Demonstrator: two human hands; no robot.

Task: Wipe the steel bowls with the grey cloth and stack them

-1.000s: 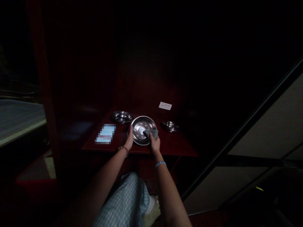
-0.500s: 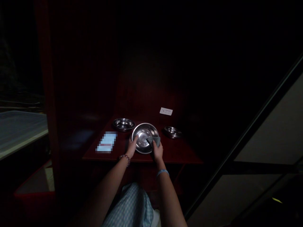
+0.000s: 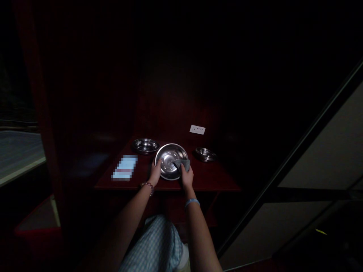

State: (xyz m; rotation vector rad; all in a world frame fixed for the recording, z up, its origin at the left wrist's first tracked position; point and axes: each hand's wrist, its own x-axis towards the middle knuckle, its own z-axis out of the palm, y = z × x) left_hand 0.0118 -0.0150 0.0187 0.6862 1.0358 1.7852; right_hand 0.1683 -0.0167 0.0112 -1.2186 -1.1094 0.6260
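Steel shines in the head view — a round metal plate [image 3: 171, 160] sits tilted near the front edge of a dark red counter [image 3: 215, 179], its far rim raised. At the plate's left rim, the left hand [image 3: 155, 173] grips the edge, thumb on the inner face. At the plate's right side, the right hand [image 3: 187, 176] is closed around a grey cloth [image 3: 182, 164], which is pressed against the plate's inner surface. Behind the plate to the left rests a smaller steel dish [image 3: 145, 145]; to the plate's right lies another small dish [image 3: 205, 154]. Left of the plate is a pale blue, blurred rectangle [image 3: 124, 167] — flat on the counter. Beyond the plate, a white socket panel [image 3: 197, 129] shows.
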